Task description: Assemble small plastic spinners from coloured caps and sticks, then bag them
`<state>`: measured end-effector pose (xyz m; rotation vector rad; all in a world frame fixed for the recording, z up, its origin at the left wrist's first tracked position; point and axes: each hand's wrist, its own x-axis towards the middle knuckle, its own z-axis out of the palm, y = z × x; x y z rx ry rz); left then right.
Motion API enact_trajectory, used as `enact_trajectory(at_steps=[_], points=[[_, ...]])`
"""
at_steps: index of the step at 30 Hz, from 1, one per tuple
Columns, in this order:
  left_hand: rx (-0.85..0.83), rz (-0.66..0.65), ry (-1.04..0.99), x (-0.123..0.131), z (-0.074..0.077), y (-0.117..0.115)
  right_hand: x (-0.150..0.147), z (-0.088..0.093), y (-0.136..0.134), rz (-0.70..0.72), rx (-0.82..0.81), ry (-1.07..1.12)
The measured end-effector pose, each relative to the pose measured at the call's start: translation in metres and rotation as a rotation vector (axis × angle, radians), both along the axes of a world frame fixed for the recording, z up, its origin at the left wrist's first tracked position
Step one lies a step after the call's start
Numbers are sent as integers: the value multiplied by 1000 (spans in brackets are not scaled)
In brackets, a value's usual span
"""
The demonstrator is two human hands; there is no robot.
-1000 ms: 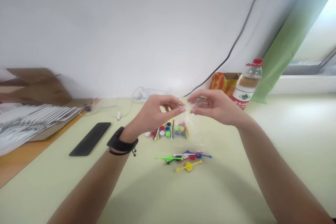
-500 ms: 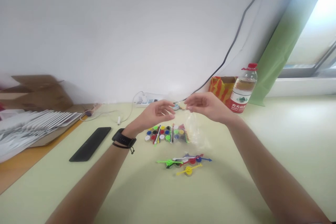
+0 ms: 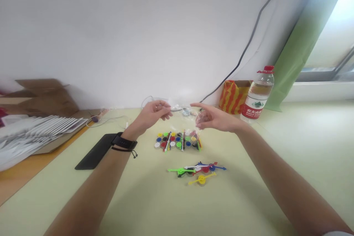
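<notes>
A thin clear plastic bag (image 3: 181, 112), crumpled and hard to make out, stretches between my two hands above the table's far side. My left hand (image 3: 156, 115), wearing a black watch, pinches thumb and fingers together at the bag's left side. On the right, my right hand (image 3: 218, 118) keeps its index finger stretched out while the thumb and curled fingers hold the bag. Below them lie rows of small coloured round pieces (image 3: 173, 139) with coloured arrows among them. Nearer me is a loose group of arrow spinners, including a green one (image 3: 181, 171) and a yellow one (image 3: 201, 180).
A black phone-like slab (image 3: 95, 151) lies left, partly behind my left forearm. White packets (image 3: 52, 132) and a cardboard box (image 3: 47, 96) are farther left. A water bottle (image 3: 257, 96) and a striped bag (image 3: 232, 96) stand back right. Cables run along the wall.
My left hand has moved left and closed to a pinch. The clear bag, hanging below my right hand before, now spreads between both hands. The spinners and round pieces have stayed put.
</notes>
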<state>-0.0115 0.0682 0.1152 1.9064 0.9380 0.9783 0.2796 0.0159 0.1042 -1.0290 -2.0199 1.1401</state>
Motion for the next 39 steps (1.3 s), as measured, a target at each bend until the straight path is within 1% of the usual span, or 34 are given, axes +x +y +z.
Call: enact_trajectory(at_steps=[3, 5, 8, 12, 14, 18, 22, 23, 24, 27, 28, 29, 31, 33, 35, 37, 39], points=[[-48, -62, 80, -8, 2, 2, 7, 3, 3, -53, 40, 4], [-28, -86, 124, -10, 3, 2, 8, 5, 1, -72, 56, -39], [-7, -127, 219, -11, 3, 3, 9, 8, -1, -61, 62, -72], [-53, -231, 340, -17, 4, 3, 12, 9, -1, -54, 112, -40], [-35, -257, 378, -17, 5, 1, 12, 9, 0, -60, 135, -34], [47, -303, 413, -3, 4, -10, 2, 8, -1, -51, 153, -32], [0, -380, 380, 20, -5, -20, -9, 3, -1, 1, 197, -14], [-1, -375, 362, 24, -7, -21, -11, 2, 0, -31, 241, -19], [2, -356, 338, 27, -10, -21, -14, 1, 0, -97, 311, -32], [-4, -245, 267, 30, -16, -18, -20, 1, -3, -392, 583, -96], [-11, -209, 248, 29, -17, -17, -23, 2, -5, -452, 643, -112], [-19, -183, 230, 29, -17, -15, -25, 3, -7, -474, 674, -123], [-26, -164, 190, 28, -17, -14, -31, 5, -13, -434, 667, -144], [-23, -177, 152, 28, -15, -15, -35, 6, -16, -379, 631, -176], [-21, -194, 137, 29, -13, -17, -36, 4, -16, -363, 593, -183], [-25, -206, 141, 29, -11, -19, -35, 2, -13, -355, 538, -136], [-28, -211, 157, 28, -10, -20, -32, 1, -9, -319, 451, -59]])
